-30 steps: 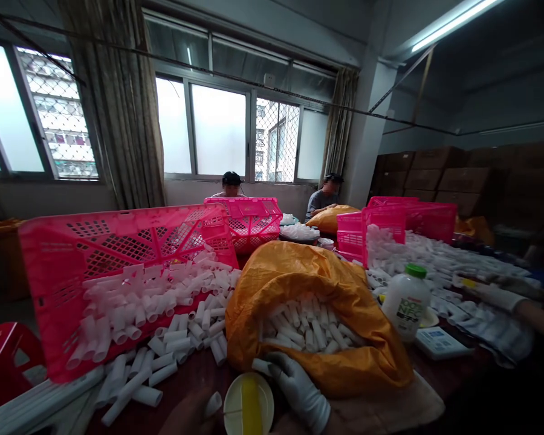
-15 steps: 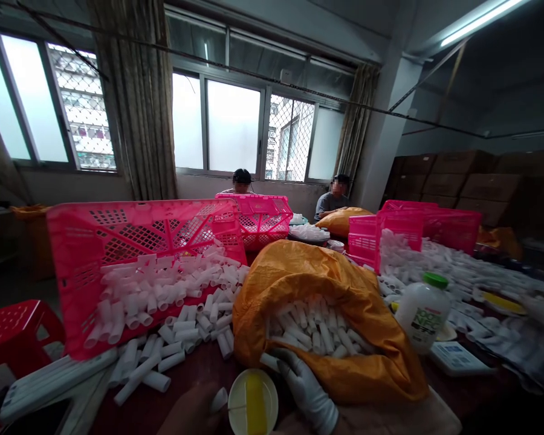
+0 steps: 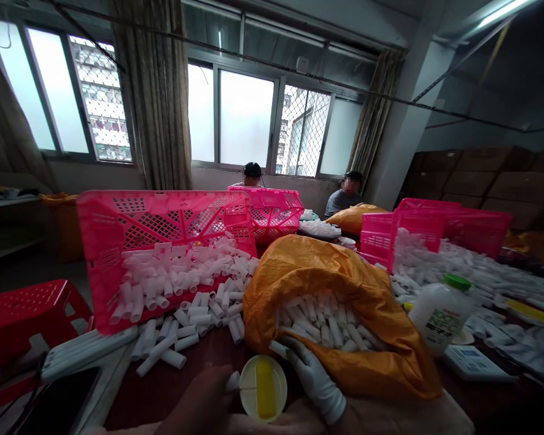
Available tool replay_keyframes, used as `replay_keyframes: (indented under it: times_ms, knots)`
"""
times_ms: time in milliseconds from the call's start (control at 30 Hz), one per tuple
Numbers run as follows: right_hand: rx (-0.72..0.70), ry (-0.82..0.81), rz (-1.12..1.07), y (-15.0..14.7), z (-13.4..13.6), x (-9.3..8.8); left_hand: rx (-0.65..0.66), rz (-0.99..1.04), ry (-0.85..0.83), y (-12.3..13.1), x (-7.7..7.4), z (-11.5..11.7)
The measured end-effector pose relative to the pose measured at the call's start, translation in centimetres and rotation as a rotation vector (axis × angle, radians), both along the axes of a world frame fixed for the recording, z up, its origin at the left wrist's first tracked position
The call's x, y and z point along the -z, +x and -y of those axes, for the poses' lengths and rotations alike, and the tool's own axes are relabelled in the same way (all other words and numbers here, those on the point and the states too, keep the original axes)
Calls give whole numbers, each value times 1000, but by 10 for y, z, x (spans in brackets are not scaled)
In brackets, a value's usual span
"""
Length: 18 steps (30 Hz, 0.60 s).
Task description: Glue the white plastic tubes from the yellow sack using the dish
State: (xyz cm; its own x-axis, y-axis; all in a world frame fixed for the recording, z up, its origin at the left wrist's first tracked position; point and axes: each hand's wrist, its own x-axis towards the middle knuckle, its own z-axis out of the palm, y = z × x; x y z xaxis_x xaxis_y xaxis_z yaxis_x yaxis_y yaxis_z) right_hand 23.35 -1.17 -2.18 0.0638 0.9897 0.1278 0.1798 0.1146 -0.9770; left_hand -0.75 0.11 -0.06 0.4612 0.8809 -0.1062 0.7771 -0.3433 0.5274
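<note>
My bare left hand (image 3: 208,396), dim at the lower middle, is closed on a short white tube (image 3: 233,381) beside a round cream dish (image 3: 278,402). A yellow block (image 3: 266,389) lies in the dish, and a thin stick reaches from the tube to it. White-gloved, my right hand (image 3: 310,371) grips another white tube (image 3: 278,348) at the front lip of the orange sack (image 3: 308,260). Many white tubes (image 3: 326,320) fill the sack's mouth.
A pink basket (image 3: 84,254) lies tipped at left with tubes spilling out. On the right are a green-capped bottle (image 3: 444,311), a white device (image 3: 478,364) and more pink baskets (image 3: 378,232). Red stool (image 3: 31,308) at far left. Two people sit by the windows.
The whole view has shifted, so things appear further right. My left hand with its tube has come closer to the dish. My right hand keeps its tube by the sack.
</note>
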Motion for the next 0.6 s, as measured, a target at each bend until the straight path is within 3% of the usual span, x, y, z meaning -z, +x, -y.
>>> replay_keyframes:
  times_ms: [300, 600]
  knots:
    - [-42, 0, -16, -1, 4, -4, -5, 23, -16, 1, -2, 0]
    - [-61, 7, -69, -5, 8, -14, 51, -96, -9, 0, -5, -2]
